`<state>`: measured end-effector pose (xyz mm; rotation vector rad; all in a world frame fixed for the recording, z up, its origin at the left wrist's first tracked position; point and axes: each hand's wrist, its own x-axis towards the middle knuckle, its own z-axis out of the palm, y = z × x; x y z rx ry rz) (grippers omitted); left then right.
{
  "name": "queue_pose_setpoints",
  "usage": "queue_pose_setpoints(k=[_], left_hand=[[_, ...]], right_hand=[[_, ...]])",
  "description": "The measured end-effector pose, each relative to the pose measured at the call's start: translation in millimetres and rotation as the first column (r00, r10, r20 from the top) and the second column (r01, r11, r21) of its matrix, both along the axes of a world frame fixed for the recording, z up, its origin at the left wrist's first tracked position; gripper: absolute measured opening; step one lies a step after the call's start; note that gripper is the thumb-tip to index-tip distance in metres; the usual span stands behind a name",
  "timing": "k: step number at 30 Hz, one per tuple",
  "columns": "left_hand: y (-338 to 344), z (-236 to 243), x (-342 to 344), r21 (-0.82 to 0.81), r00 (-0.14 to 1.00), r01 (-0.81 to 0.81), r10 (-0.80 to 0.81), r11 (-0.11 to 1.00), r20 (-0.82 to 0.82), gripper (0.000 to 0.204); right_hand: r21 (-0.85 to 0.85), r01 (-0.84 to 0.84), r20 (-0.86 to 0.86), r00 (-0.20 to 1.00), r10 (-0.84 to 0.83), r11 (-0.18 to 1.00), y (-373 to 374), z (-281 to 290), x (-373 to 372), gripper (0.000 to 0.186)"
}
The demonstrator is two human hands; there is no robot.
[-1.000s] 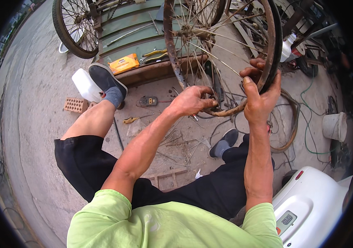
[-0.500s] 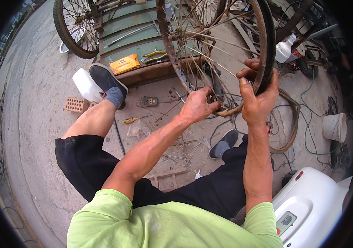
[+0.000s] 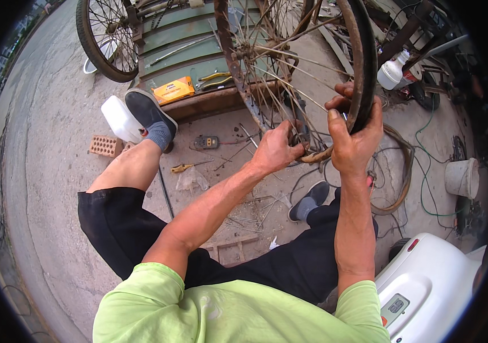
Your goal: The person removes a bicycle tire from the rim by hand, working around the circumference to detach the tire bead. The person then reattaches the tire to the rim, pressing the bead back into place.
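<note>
A rusty spoked wheel (image 3: 244,96) stands upright before me, with a dark tyre (image 3: 366,63) along its right side. My left hand (image 3: 278,150) is closed at the bottom of the rim, thumb and fingers pinched near the lower spoke ends; the exact spot under the fingertips is hidden. Wrapped round the tyre and rim at the lower right is my right hand (image 3: 355,137), thumb on the inner side. A small shiny piece shows beside that thumb, too small to name. Below, between the hands, the bare lower rim (image 3: 316,155) curves.
A green slatted cart bed (image 3: 184,54) holds an orange box (image 3: 173,90) and yellow-handled pliers (image 3: 214,75). On the ground lie a multimeter (image 3: 207,142), a screwdriver (image 3: 189,166), a loose tyre (image 3: 406,171), a white jug (image 3: 119,119), a brick (image 3: 105,145) and a bucket (image 3: 462,178).
The view has shifted slightly. My right hand and the wheel's right side sit a little further left; both hands keep their hold.
</note>
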<state>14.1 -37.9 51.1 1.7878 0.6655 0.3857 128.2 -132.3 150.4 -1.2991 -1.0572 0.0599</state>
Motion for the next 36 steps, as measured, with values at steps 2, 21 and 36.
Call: queue_pose_setpoints(k=[2, 21, 36], left_hand=[[15.0, -6.7, 0.1, -0.138, 0.988, 0.154, -0.149, 0.978, 0.043, 0.057], [52.4, -7.3, 4.7, -0.316, 0.882, 0.461, -0.469, 0.829, 0.056, 0.040], [41.8, -21.1, 3.5, -0.513, 0.880, 0.474, -0.387, 0.716, 0.274, 0.056]], right_hand=[[0.007, -0.003, 0.002, 1.000, 0.003, 1.000, 0.4, -1.1, 0.0, 0.039], [0.071, 0.041, -0.092, 0.995, -0.034, 0.997, 2.2, -5.6, 13.5, 0.042], [0.004, -0.015, -0.054, 0.998, 0.015, 1.000, 3.6, 1.2, 1.6, 0.039]])
